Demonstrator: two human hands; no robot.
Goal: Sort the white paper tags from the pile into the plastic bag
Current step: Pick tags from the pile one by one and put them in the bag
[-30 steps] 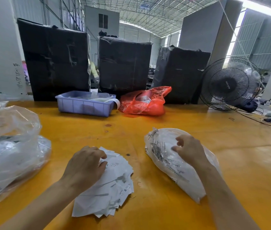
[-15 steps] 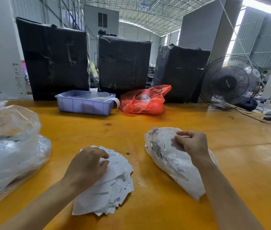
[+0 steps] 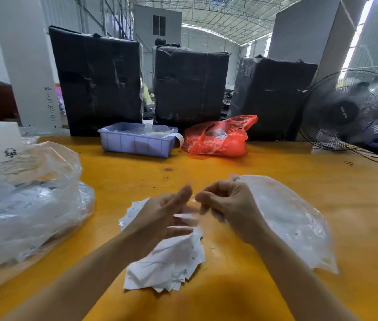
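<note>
— White paper tags lie in a loose heap at the lower middle of the frame, on the yellow counter. What are the hands doing?

— Both are raised just above the heap, close together. The left hand has its fingers stretched out fairly straight, palm turned toward the other hand. There seems to be a pale strip or thin film between the two hands, but it is blurred; I cannot tell whether the left one really holds it.

— And the right hand?

— Its fingers are curled, tips drawn together as if pinching the mouth of the clear plastic bag, which trails off toward the right of the frame and rests on the counter. The pinch itself is smeared by motion.

— So which step is this?

— I judge it to be opening the bag's mouth before any tags go in. The heap looks untouched in bulk, so most of the sorting is ahead.

— What does the next move call for?

— Parting the thin film wide enough, then keeping it open with one hand while the other lifts a small bunch of tags. Slippery plastic may close again.

— Anything else nearby?

— A large clear sack at the left, a blue tray and a red bag farther back, and a fan at the right.
</note>
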